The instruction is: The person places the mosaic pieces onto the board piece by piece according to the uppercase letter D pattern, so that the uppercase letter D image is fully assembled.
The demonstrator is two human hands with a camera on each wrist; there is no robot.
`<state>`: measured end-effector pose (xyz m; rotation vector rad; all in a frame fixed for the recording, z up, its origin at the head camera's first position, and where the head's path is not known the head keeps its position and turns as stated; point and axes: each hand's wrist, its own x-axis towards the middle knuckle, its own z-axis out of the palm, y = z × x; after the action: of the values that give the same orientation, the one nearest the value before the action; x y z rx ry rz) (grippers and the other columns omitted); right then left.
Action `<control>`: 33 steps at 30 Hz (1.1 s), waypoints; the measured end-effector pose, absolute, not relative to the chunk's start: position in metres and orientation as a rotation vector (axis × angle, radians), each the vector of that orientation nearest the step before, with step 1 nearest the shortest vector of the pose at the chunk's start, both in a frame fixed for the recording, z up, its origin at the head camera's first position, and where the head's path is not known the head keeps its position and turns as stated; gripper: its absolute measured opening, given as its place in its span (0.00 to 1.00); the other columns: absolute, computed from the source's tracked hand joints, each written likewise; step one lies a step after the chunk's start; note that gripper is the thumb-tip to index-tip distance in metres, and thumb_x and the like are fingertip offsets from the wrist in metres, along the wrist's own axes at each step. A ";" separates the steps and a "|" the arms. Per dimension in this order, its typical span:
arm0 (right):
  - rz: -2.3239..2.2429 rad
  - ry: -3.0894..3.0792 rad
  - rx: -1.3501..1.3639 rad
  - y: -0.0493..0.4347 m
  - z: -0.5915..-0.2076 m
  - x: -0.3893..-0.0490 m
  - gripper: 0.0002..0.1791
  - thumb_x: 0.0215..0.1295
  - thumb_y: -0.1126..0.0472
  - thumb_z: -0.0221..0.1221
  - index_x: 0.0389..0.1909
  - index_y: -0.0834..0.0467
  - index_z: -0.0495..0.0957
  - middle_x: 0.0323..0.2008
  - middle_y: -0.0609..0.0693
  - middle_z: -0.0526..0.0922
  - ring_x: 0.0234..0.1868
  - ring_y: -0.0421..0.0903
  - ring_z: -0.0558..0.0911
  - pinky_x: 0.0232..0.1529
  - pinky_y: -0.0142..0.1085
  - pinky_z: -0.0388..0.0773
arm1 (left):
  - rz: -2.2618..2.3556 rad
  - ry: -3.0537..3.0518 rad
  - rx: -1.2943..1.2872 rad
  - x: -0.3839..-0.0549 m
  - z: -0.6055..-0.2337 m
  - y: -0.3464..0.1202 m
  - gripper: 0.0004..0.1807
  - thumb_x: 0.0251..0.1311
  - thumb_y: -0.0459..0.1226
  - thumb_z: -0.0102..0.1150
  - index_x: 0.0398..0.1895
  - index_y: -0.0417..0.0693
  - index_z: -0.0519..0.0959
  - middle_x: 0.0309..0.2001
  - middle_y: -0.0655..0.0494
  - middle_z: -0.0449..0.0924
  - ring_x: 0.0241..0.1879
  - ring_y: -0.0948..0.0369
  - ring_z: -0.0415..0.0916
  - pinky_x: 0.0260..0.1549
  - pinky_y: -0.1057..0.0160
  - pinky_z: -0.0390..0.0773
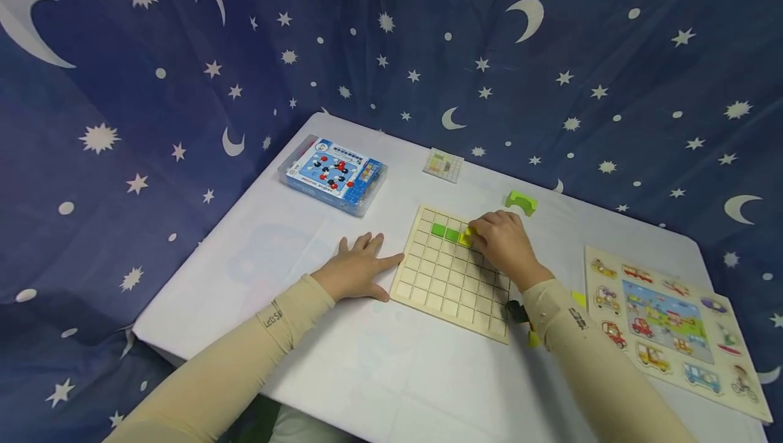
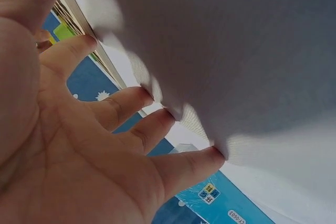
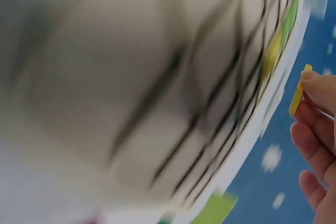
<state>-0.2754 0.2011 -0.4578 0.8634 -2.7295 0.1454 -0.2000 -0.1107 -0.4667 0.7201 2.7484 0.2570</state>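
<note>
A wooden grid board (image 1: 440, 280) lies on the table, divided into small square cells. Two green tiles (image 1: 452, 235) and a yellow tile (image 1: 465, 239) sit in one of its upper rows. Over that row's right part, my right hand (image 1: 506, 246) pinches a thin yellow tile (image 3: 297, 95) between thumb and fingers, seen edge-on in the right wrist view. My left hand (image 1: 355, 272) rests on the tabletop with fingers spread, and its index fingertip touches the board's left edge. In the left wrist view, the fingertips (image 2: 218, 153) press on the white cloth.
At the back left stands a clear plastic box (image 1: 333, 171) with a blue label. A pattern card (image 1: 443, 165) and green arch block (image 1: 521, 202) lie behind the board. On the right is a vehicle picture puzzle (image 1: 673, 327). Yellow pieces (image 1: 578, 299) and a dark object (image 1: 516, 311) are partly behind the right forearm.
</note>
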 end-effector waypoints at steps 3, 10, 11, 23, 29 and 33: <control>0.145 -2.697 0.963 0.177 -0.462 -0.268 0.11 0.59 0.60 0.70 0.42 0.58 0.86 0.40 0.52 0.86 0.45 0.52 0.81 0.59 0.52 0.70 | 0.256 2.745 0.718 -0.199 -0.467 -0.110 0.47 0.52 0.62 0.65 0.76 0.68 0.60 0.76 0.37 0.50 0.75 0.37 0.47 0.63 0.27 0.53; 0.102 -2.633 0.995 0.149 -0.476 -0.260 0.05 0.58 0.60 0.71 0.35 0.55 0.87 0.36 0.49 0.87 0.42 0.50 0.82 0.59 0.49 0.70 | 0.236 2.736 0.715 -0.199 -0.468 -0.109 0.47 0.53 0.63 0.64 0.77 0.69 0.59 0.77 0.37 0.49 0.75 0.38 0.47 0.64 0.27 0.53; 0.096 -2.627 0.996 0.148 -0.477 -0.260 0.05 0.57 0.61 0.71 0.34 0.56 0.87 0.36 0.49 0.87 0.42 0.50 0.82 0.59 0.49 0.71 | 0.233 2.735 0.714 -0.199 -0.468 -0.109 0.47 0.53 0.63 0.64 0.77 0.69 0.59 0.77 0.37 0.49 0.75 0.38 0.47 0.64 0.27 0.53; 0.069 -2.626 0.989 0.139 -0.477 -0.262 0.05 0.59 0.60 0.70 0.34 0.56 0.87 0.37 0.49 0.88 0.44 0.49 0.82 0.60 0.48 0.70 | 0.226 2.738 0.734 -0.200 -0.467 -0.110 0.47 0.53 0.64 0.62 0.77 0.69 0.58 0.77 0.37 0.49 0.75 0.38 0.46 0.63 0.27 0.54; 0.078 -2.626 0.990 0.138 -0.478 -0.263 0.03 0.60 0.59 0.69 0.34 0.54 0.88 0.38 0.48 0.87 0.44 0.49 0.82 0.60 0.49 0.70 | 0.223 2.731 0.729 -0.200 -0.465 -0.111 0.47 0.54 0.63 0.62 0.77 0.69 0.58 0.77 0.37 0.48 0.75 0.38 0.46 0.64 0.27 0.53; 0.077 -2.649 0.998 0.138 -0.478 -0.263 0.03 0.61 0.59 0.69 0.35 0.53 0.88 0.39 0.48 0.87 0.46 0.49 0.81 0.60 0.49 0.69 | 0.228 2.736 0.731 -0.199 -0.464 -0.111 0.47 0.54 0.63 0.63 0.77 0.68 0.58 0.77 0.37 0.49 0.75 0.38 0.46 0.63 0.27 0.54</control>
<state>-0.2634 0.1381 -0.4780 0.9983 -2.6495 0.0773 -0.1989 -0.1112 -0.4639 0.7313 2.7357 0.2283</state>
